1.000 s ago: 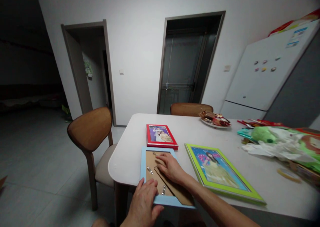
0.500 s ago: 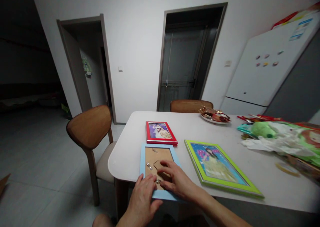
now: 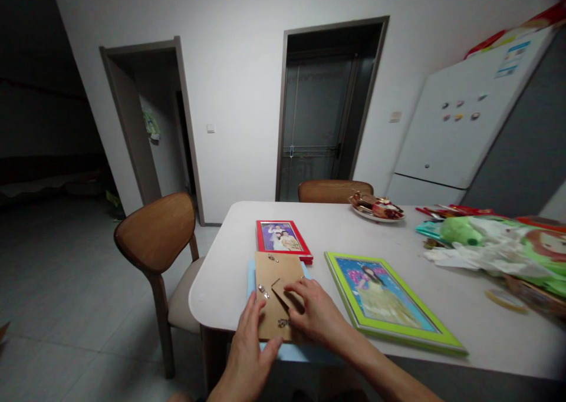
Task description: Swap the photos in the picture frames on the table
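Observation:
A brown backing board (image 3: 276, 272) with small metal clips and a cut flap is raised over the light blue frame (image 3: 289, 353), whose edges show around it. My left hand (image 3: 252, 340) is at the board's lower left edge, thumb and fingers spread apart. My right hand (image 3: 312, 307) pinches the raised flap near the middle of the board. Just behind lies a red picture frame (image 3: 307, 256) with a photo of people. To the right of my right hand lies a green picture frame (image 3: 442, 341) showing a figure in a yellow dress.
On the white table (image 3: 212, 272), a plate of items (image 3: 378, 207) stands at the back. Green and white packaging (image 3: 481, 237) and a tape roll (image 3: 506, 301) lie at the right. A wooden chair (image 3: 159, 231) stands left, another (image 3: 336, 191) behind.
The brown board has come up out of the blue frame and now covers much of it. My right hand has closed on the flap; my left hand has moved to the board's edge.

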Available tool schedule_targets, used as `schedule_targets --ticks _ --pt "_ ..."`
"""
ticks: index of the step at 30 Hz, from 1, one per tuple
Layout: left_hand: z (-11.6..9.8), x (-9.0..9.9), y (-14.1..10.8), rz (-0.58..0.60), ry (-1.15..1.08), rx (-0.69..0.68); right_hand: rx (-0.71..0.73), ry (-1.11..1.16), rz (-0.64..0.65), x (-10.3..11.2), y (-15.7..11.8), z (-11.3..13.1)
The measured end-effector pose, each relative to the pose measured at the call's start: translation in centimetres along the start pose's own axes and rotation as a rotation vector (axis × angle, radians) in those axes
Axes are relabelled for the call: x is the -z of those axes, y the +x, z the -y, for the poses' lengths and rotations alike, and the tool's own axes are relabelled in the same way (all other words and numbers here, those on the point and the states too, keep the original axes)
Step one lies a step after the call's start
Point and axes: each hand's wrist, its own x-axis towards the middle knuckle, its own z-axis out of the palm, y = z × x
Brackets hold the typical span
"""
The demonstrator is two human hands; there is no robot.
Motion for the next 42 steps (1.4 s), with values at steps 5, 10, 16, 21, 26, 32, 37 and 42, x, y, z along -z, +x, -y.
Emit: schedule_targets --ticks 5,10,16,21,26,32,37,42 --pt "-0.9 1.2 2.5 -0.048 -0.545 0.247 0.098 0.131 -0.037 1.0 0.3 1.8" --pt "0.6 5.3 3.5 -0.129 -0.675 0.415 -0.011 0.056 -0.053 1.5 0.4 -0.6" --pt "4.3 9.8 3.3 -0.067 -0.44 0.481 -0.257 -0.216 0.044 0.0 -0.3 -5.8" --pt "6.3 10.8 3.9 0.048 -0.046 0.392 -0.253 -0.188 0.064 -0.7 -0.1 -6.0" --pt "7.2 11.6 4.8 -0.043 0.17 0.332 -0.34 -0.045 -0.023 0.5 0.2 -6.5" --pt "2.1 6.9 3.9 -0.13 0.297 0.125 -0.598 0.728 -0.011 3.4 -0.4 -3.8" --pt "-5.2 -1.7 1.4 0.17 0.171 -0.247 -0.612 1.111 -0.059 4.5 -0.5 -1.1" --pt "-7.1 -3.8 1.5 0.226 0.141 -0.416 -0.538 1.154 -0.044 4.9 -0.5 -0.9"
